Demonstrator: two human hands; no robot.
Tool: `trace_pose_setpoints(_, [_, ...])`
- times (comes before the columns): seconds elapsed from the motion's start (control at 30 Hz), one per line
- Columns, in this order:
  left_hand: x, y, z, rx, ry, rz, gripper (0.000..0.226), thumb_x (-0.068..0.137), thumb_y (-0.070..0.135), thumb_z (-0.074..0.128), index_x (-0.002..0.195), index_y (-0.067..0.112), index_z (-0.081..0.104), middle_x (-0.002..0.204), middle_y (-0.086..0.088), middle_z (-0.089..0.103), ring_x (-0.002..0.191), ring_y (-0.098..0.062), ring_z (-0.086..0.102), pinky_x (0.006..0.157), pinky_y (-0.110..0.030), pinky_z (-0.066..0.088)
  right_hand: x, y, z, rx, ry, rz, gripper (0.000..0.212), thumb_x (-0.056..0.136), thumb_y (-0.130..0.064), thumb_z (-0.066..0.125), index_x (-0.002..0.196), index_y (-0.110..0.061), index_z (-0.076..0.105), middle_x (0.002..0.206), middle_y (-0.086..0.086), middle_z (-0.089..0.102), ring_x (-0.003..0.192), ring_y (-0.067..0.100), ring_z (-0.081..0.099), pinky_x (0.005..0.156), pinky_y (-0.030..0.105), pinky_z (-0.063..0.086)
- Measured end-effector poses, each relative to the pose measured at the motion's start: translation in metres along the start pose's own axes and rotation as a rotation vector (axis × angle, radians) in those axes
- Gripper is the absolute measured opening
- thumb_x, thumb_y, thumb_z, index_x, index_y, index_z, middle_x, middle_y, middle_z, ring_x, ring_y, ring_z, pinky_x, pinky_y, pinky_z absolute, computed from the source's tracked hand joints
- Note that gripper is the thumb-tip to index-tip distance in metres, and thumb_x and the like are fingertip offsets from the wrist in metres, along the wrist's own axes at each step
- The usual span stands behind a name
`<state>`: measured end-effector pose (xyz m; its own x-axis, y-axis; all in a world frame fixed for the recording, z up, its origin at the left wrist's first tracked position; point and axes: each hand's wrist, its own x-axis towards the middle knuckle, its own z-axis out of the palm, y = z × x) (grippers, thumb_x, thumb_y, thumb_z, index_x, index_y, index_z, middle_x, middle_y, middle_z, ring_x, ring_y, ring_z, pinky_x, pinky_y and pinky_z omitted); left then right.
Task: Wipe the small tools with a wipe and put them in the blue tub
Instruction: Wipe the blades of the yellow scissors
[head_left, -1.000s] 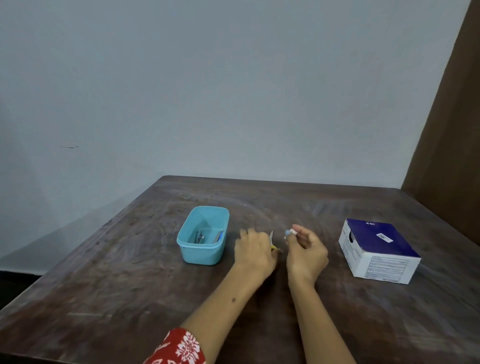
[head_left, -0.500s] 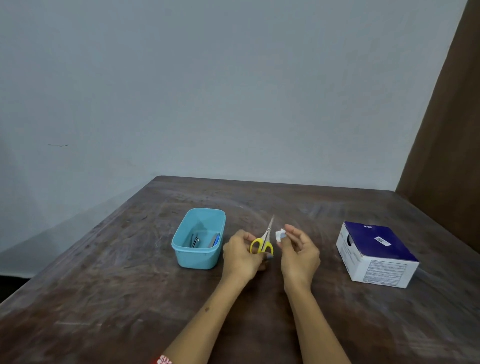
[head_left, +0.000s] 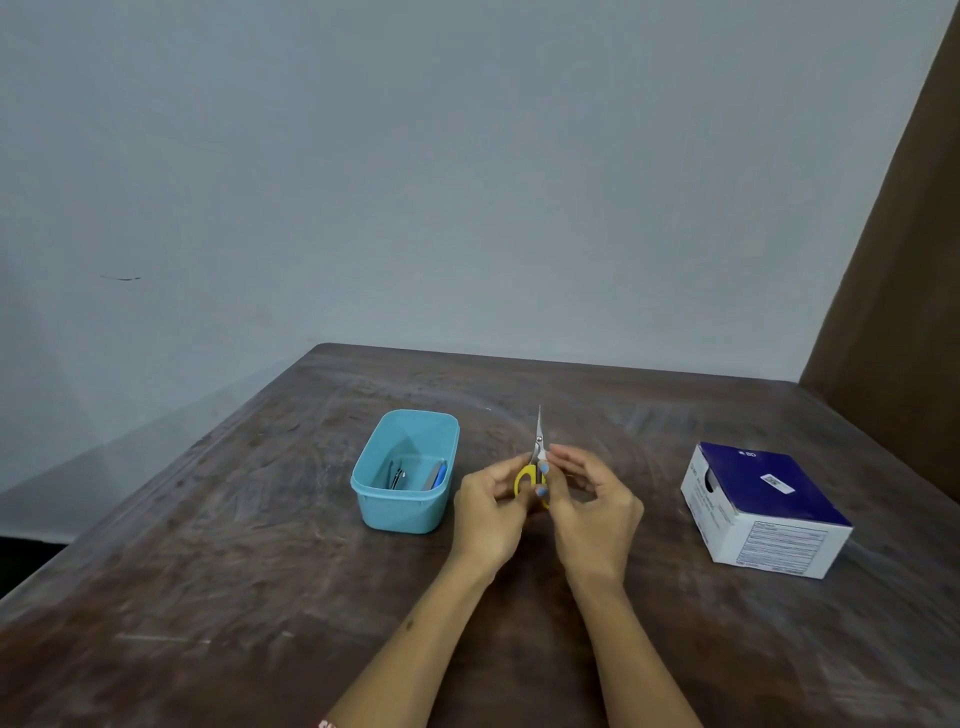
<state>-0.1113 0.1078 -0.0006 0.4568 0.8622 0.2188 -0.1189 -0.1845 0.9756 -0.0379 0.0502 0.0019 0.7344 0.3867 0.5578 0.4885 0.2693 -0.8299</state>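
Note:
Small scissors (head_left: 538, 434) with yellow handles stand upright over the table, blades shut and pointing up and away. My left hand (head_left: 488, 514) grips the yellow handles. My right hand (head_left: 595, 514) pinches the scissors just below the pivot. Only a sliver of the white wipe (head_left: 543, 457) shows at its fingertips. The blue tub (head_left: 397, 514) stands just left of my left hand. Inside it lie a small metal tool (head_left: 397, 476) and a blue-handled tool (head_left: 439, 475).
A white and dark blue cardboard box (head_left: 763, 512) sits on the wooden table (head_left: 260, 571) to the right of my hands. A pale wall runs behind the table. A brown panel rises at the far right.
The scissors came up off the table in my left hand and stand upright. My right hand has brought the wipe against them near the pivot.

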Motion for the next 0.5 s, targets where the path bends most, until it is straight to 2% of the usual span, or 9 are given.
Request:
trace_pose_setpoints(0.13, [-0.0016,0.001,0.0006,-0.05,-0.018,0.022,0.033,0.085,-0.004,0.06,0.113,0.013,0.066,0.103,-0.006,0.072,0.099,-0.018,0.067,0.086,-0.034,0.055,-0.0004,0.0018,-0.0002,-0.059,-0.023,-0.06,0.025,0.079,0.003,0.068,0.095,-0.015,0.074,0.088,-0.006,0.073,0.084,0.002,0.067,0.074,0.014,0.053])
trace_pose_setpoints(0.23, [-0.0017,-0.0006,0.0013,-0.046,-0.018,0.019,0.03,0.088,-0.001,0.058,0.113,0.013,0.067,0.104,-0.006,0.072,0.1,-0.018,0.067,0.087,-0.037,0.055,-0.0007,0.0025,-0.0003,-0.097,-0.048,-0.084,0.028,0.079,0.005,0.066,0.098,-0.014,0.074,0.091,-0.005,0.073,0.086,0.003,0.067,0.075,0.007,0.048])
trace_pose_setpoints(0.3, [-0.0019,-0.0017,0.0021,-0.057,-0.028,-0.011,0.029,0.088,-0.001,0.057,0.113,0.011,0.066,0.103,-0.008,0.072,0.099,-0.02,0.067,0.085,-0.039,0.056,0.0004,0.0041,-0.0007,-0.114,-0.046,-0.083,0.03,0.079,0.006,0.065,0.099,-0.014,0.073,0.091,-0.004,0.073,0.086,0.005,0.067,0.077,0.013,0.051])
trace_pose_setpoints(0.4, [-0.0025,-0.0015,0.0027,-0.114,-0.068,-0.059,0.029,0.088,-0.004,0.056,0.114,0.004,0.064,0.096,-0.008,0.073,0.091,-0.018,0.069,0.074,-0.031,0.058,0.0022,0.0051,-0.0003,-0.142,-0.023,-0.075,0.029,0.08,0.006,0.064,0.101,-0.012,0.072,0.092,0.0,0.072,0.087,0.01,0.067,0.08,0.025,0.055])
trace_pose_setpoints(0.5, [-0.0047,0.0018,0.002,-0.155,-0.121,-0.089,0.03,0.087,-0.005,0.057,0.115,0.001,0.063,0.086,-0.001,0.074,0.081,-0.013,0.07,0.065,-0.024,0.057,0.0042,0.0029,0.0018,-0.162,0.008,-0.126,0.028,0.08,0.008,0.063,0.101,-0.009,0.07,0.092,0.003,0.071,0.086,0.013,0.066,0.079,0.028,0.054])
